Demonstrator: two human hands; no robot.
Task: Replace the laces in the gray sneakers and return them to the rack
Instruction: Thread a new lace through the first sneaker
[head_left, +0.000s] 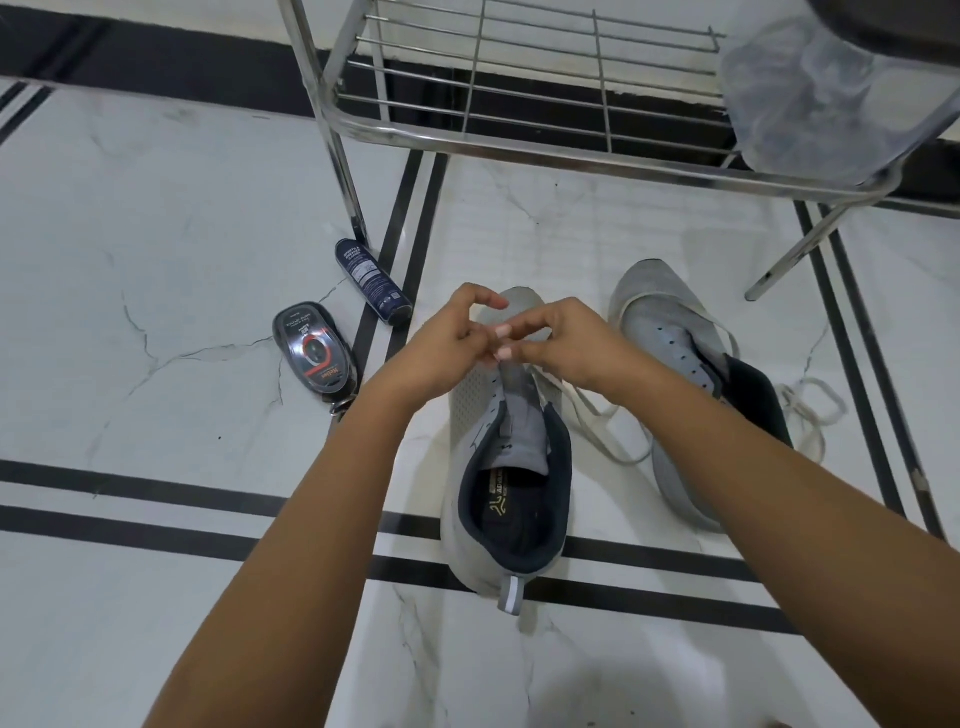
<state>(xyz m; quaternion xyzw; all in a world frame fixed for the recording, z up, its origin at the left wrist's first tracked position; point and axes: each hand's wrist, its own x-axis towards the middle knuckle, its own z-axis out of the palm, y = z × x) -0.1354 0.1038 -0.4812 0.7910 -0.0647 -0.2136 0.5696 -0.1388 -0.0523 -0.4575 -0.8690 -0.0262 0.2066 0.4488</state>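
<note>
Gray mesh sneaker (483, 415) sits on floor (156, 260) just under the fingers (485, 300), toe away. L hand (441, 343) + R hand (566, 343) curl, tips meeting, pinching off-white flat lace (587, 418) at front eyelets; slack trails right toward 2nd gray sneaker (670, 338). Step: threading, early. Next: feed tip thru next eyelet, pull even. Steel rack (519, 156) beyond.

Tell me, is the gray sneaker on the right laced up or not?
Not laced. The right sneaker shows a bare row of eyelets, nothing threaded through; a white lace trails on the floor beside it.
</note>
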